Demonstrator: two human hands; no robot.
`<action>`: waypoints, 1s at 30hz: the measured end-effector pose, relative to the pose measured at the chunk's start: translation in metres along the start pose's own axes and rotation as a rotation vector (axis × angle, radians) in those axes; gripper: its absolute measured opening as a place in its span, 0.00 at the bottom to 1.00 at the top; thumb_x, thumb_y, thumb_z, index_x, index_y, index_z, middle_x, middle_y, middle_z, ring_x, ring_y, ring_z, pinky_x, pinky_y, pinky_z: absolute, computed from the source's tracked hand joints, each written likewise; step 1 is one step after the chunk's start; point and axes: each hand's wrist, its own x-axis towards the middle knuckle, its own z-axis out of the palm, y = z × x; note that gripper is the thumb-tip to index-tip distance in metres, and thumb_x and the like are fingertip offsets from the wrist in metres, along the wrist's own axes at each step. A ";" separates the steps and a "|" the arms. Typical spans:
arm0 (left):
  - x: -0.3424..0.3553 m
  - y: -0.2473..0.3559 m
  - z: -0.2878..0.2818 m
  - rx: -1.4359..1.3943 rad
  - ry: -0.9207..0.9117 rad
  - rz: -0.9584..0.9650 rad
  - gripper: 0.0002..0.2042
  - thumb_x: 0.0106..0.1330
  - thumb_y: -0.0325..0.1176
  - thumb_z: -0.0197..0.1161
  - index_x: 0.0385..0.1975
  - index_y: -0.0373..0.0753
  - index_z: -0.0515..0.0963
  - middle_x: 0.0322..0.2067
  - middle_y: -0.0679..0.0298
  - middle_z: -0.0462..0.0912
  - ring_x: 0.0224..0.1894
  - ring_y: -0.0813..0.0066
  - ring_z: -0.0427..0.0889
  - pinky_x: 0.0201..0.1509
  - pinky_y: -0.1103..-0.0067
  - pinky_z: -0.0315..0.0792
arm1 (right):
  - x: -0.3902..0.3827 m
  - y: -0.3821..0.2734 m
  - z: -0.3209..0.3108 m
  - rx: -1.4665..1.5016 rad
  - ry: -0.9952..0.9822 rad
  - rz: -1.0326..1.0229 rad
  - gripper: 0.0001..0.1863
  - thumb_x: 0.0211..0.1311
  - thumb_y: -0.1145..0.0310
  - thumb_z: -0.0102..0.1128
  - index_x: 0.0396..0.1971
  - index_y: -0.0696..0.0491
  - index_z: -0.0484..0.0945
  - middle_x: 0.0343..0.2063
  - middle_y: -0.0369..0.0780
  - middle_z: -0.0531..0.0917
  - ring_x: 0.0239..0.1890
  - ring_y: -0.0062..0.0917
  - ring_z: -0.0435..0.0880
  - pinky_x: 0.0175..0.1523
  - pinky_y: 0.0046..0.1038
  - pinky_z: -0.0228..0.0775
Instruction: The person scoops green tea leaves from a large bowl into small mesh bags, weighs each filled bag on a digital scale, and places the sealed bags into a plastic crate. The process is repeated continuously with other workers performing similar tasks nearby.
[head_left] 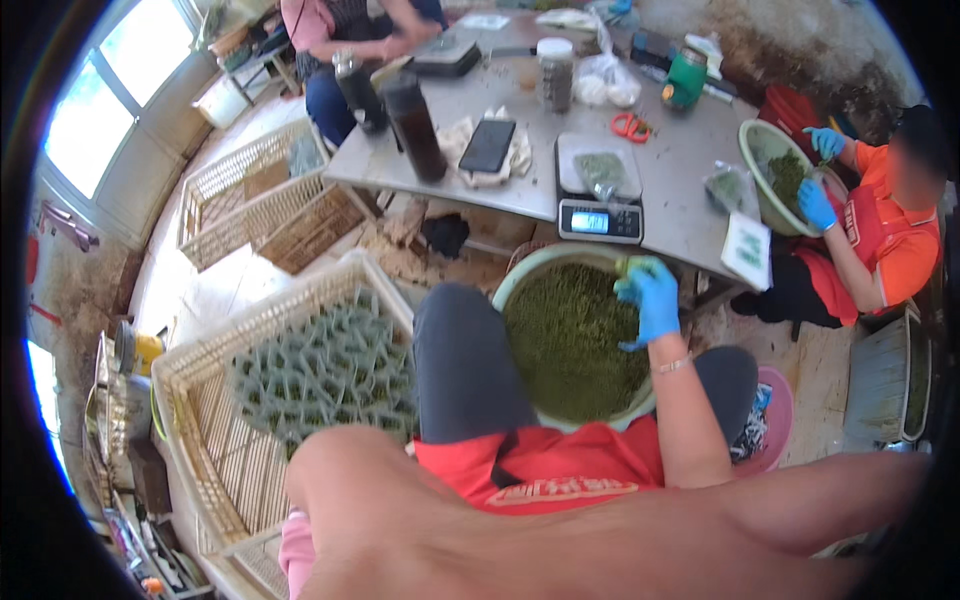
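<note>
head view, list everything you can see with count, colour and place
round basin of green leaf bits: one, pale green rim, on the person's lap
digital scale with a clear bag of greens: one, grey, near table edge
grey metal table: one, far side of the lap
flat black tablet: one, on a cloth on the table
dark tall bottles: two, table's left end
orange-handled scissors: one, mid table
cream slatted plastic crates: several, left; the nearest holds grey-green lattice pieces
co-worker in orange top: one, right, blue gloves in a second basin
right hand: blue glove, grip on the leaf bits at the basin's far rim
left hand: not in view; a bare forearm crosses the bottom
</note>
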 end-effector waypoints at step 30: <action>-0.010 -0.005 -0.005 0.033 -0.032 0.015 0.07 0.67 0.38 0.49 0.27 0.48 0.69 0.23 0.66 0.78 0.17 0.82 0.74 0.58 0.66 0.60 | -0.035 0.052 -0.038 -0.292 -0.132 0.123 0.10 0.58 0.73 0.53 0.40 0.57 0.77 0.25 0.37 0.80 0.19 0.16 0.76 0.26 0.18 0.69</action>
